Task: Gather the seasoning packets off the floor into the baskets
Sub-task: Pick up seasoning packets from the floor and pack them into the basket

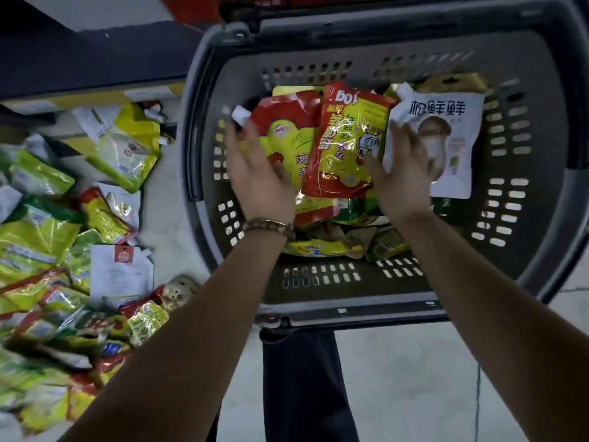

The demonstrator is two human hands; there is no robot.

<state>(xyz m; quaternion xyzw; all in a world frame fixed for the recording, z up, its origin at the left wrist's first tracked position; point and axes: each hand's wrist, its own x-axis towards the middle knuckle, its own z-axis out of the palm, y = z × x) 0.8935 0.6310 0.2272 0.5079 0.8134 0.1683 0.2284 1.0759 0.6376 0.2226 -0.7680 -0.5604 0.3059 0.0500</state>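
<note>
Three packets lie on top of the load in the grey basket [318, 279], side by side under my hands. A red-and-yellow spouted pouch [287, 132] sits toward the left wall, a red and yellow packet [344, 141] in the middle, and a white mushroom pouch [452, 145] toward the right wall. All three run lengthwise away from me, from the near wall toward the far one.

My left hand [258, 177] is over the spouted pouch, its fingers [237, 145] straight and spread, curled round nothing. My right hand [404, 180] is the same, with its fingers across the left edge of the white pouch. I cannot tell whether either palm presses down or only hovers just above the plastic.

I judge this handful delivered, so the next reach turns on where the heap is. The pile of packets [47, 250] covers the floor [414, 378] beyond the basket's left wall, and I see none to its right. That puts the pile on my left hand's side, with my right hand across the basket from it.

Nearest is a white packet with a red seal [121, 272], just beside the basket's near left corner. Its long axis also runs roughly away from me, so my left fingers, swinging out over the rim, would meet its long edge first.
</note>
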